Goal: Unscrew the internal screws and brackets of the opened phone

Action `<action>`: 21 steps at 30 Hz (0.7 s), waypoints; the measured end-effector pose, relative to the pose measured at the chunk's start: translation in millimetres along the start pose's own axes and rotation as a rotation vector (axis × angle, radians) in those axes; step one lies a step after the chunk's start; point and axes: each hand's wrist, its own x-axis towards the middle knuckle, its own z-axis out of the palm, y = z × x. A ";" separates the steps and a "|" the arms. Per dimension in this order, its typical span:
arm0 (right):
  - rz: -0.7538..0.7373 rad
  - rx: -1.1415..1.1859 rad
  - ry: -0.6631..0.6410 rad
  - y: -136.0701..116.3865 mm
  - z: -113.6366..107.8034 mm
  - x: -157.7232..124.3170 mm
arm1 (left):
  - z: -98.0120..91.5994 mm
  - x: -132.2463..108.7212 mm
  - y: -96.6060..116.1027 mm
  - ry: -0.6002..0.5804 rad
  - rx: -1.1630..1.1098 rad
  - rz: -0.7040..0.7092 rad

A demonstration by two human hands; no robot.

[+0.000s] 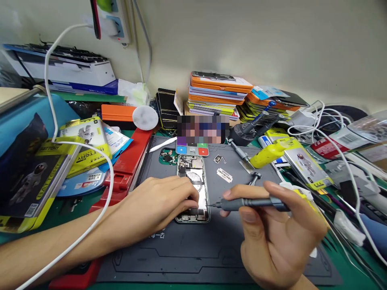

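Observation:
An opened smartphone (203, 173) lies on the grey work mat, its inner boards and silvery plates exposed. My left hand (169, 201) rests over the phone's left side with its fingers curled together; whatever they pinch, if anything, is hidden. In my right hand (281, 229) is a slim dark grey precision screwdriver (255, 204), held almost level between thumb and fingers. Its thin tip points left and reaches the phone's right edge; whether it touches a screw is too small to tell.
Around the grey mat (181, 257) are a razor blade (224, 175), small metal parts (219, 159), a yellow bottle (269, 155) and a screwdriver stand (242, 135). Battery boxes (30, 181) crowd the left. A white cable (112, 181) crosses above my left forearm. Orange cases (219, 86) stack behind.

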 end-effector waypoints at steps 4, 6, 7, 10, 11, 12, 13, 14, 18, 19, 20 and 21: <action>0.069 -0.016 -0.012 1.5 0.4 -4.6 | -2.0 0.9 2.6 0.001 -0.074 -0.055; 0.077 -0.035 -0.066 3.6 0.6 -8.9 | -3.9 1.6 6.0 0.009 -0.115 -0.111; 0.077 -0.044 -0.083 4.4 0.6 -10.7 | -4.8 1.9 7.8 0.015 -0.128 -0.144; 0.093 -0.058 -0.091 5.5 0.8 -13.8 | -7.1 2.5 11.5 0.015 -0.162 -0.236; 0.103 -0.065 -0.087 5.5 0.7 -14.1 | -7.5 2.7 12.0 0.010 -0.174 -0.265; 0.114 -0.069 -0.088 5.3 0.7 -14.1 | -7.7 3.0 12.0 0.005 -0.183 -0.292; 0.120 -0.069 -0.092 5.1 0.7 -14.0 | -7.7 3.4 11.6 0.003 -0.192 -0.314; 0.124 -0.067 -0.095 4.8 0.8 -13.6 | -7.6 4.0 10.9 0.006 -0.204 -0.329; 0.185 0.019 -0.035 3.0 3.0 -9.4 | -7.9 8.1 6.0 0.066 -0.386 -0.340; 0.228 0.066 -0.007 2.5 3.8 -7.8 | -8.3 9.1 4.9 0.075 -0.476 -0.353; 0.269 0.112 0.019 2.1 4.5 -6.3 | -8.8 10.0 4.1 0.074 -0.570 -0.378; 0.307 0.152 0.040 1.7 5.0 -4.9 | -9.3 10.7 3.5 0.062 -0.657 -0.412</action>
